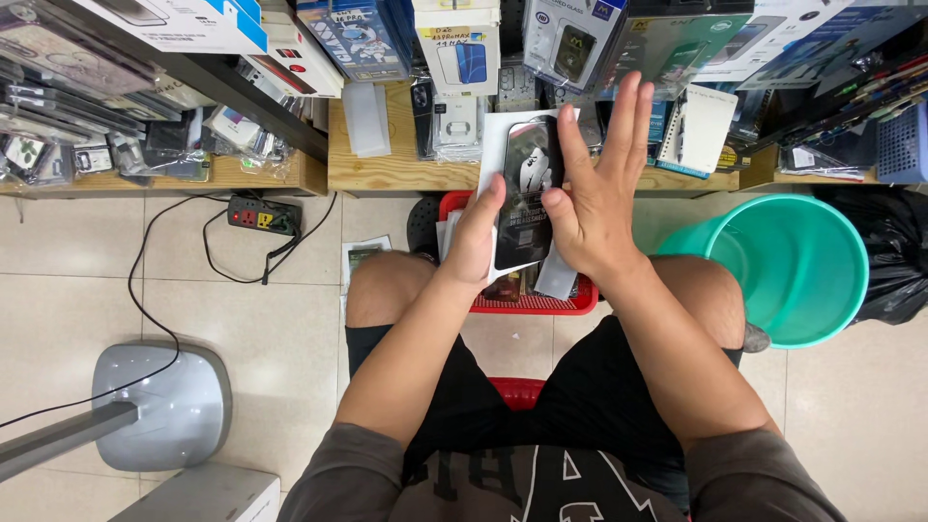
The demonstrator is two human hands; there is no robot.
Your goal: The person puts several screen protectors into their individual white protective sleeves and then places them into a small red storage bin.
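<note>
A black phone case point(528, 188) with a pale figure printed on it sits against a white sleeve, held up over my knees. My left hand point(474, 242) grips its lower left edge. My right hand point(594, 188) lies flat against its right side, fingers spread and pointing up, thumb pressing on the case's face. Below both hands a red basket point(530, 304) on the floor holds more flat packets.
A teal bucket point(802, 261) stands at the right, beside a black bag point(894, 246). Wooden shelves point(396, 169) ahead carry several boxed phone accessories. A power strip point(263, 215) with cables lies on the tiled floor. A grey fan base point(164, 406) stands at the lower left.
</note>
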